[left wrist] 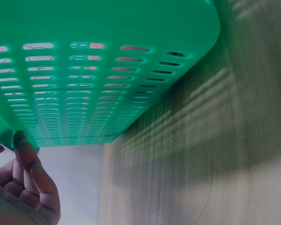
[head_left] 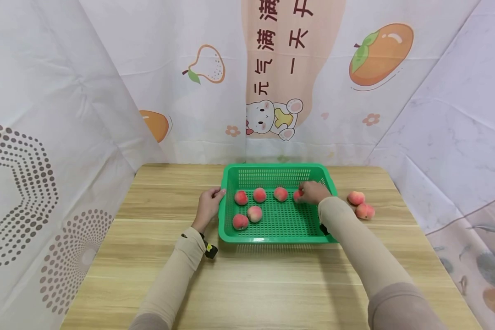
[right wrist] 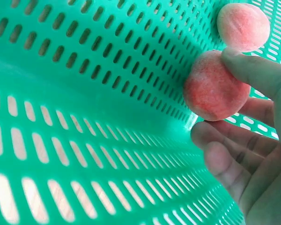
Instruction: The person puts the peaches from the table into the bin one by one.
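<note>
Holding a peach [right wrist: 214, 89] between thumb and curled fingers [right wrist: 234, 159], the right hand [head_left: 313, 191] sits low inside the green basket [head_left: 277, 231] at about two o'clock of its floor, close to the right wall. The left hand [head_left: 209, 205] rests against the basket's left rim at nine o'clock, thumb on the edge and fingers loosely curled beside the wall; whether they truly clamp it cannot be told. Five more peaches [head_left: 259, 195] lie in the basket, three in a row toward twelve o'clock and two toward eight o'clock, and two others [head_left: 360, 204] lie on the table [head_left: 272, 284] just outside the right wall at three o'clock. A likely slip: the held peach, let go close to the slanted wall, could roll into its nearest neighbour and nudge the row. Lifting the forearm carelessly might catch the right rim and drag the light basket, should the left hand's brace be weak. The two loose peaches sit fairly near the table's right edge, so a knock could send them off. Open room lies in the basket's centre and near-right floor, and broadly across the table toward six o'clock.
</note>
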### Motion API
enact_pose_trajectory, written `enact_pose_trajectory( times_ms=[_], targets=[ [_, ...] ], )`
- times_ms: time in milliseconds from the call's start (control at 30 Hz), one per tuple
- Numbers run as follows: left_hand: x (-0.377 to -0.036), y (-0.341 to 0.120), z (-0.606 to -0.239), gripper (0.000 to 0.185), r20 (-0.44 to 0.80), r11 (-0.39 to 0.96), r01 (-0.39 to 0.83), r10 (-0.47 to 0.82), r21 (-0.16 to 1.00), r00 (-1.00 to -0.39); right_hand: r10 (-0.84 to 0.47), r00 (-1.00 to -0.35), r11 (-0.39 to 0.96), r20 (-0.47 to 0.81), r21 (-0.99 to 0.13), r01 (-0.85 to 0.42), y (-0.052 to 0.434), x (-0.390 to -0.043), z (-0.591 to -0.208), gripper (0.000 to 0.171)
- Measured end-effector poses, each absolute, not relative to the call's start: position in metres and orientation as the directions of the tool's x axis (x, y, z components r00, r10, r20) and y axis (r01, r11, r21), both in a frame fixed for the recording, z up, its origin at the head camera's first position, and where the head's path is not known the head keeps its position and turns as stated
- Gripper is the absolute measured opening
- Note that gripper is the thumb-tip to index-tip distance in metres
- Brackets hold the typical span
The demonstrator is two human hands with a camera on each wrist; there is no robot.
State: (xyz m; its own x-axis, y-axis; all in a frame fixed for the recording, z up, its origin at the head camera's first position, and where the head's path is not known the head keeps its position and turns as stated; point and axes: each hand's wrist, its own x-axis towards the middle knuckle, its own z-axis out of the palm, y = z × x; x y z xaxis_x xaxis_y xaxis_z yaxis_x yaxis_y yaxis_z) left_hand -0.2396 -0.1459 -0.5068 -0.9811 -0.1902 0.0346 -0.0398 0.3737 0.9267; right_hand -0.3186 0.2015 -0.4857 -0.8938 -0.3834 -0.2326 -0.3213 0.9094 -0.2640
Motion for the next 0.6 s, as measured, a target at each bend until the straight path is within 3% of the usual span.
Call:
enact_pose_trajectory(
  times_ms=[100, 267, 400, 600],
  targets=[
    [-0.241, -0.147, -0.507, 0.036, 0.012, 0.378, -0.058, -0.181, 0.924, -0.983, -0.379, -0.895, 0.914, -0.236, -0.251, -0.32, 0.2, -0.316, -0.487, 0.05],
    [-0.242, -0.145, -0.508, 0.036, 0.003, 0.383, -0.068, -0.18, 0.921, -0.984, -0.368, -0.905, 0.916, -0.213, -0.248, -0.314, 0.197, -0.317, -0.49, 0.019],
    [-0.24, -0.146, -0.507, 0.037, 0.011, 0.383, -0.061, -0.184, 0.922, -0.983, -0.367, -0.908, 0.914, -0.203, -0.263, -0.31, 0.191, -0.32, -0.494, 0.032],
    [-0.241, -0.147, -0.508, 0.038, 0.003, 0.371, -0.062, -0.172, 0.926, -0.985, -0.362, -0.901, 0.917, -0.238, -0.264, -0.299, 0.19, -0.321, -0.497, 0.032]
  ],
)
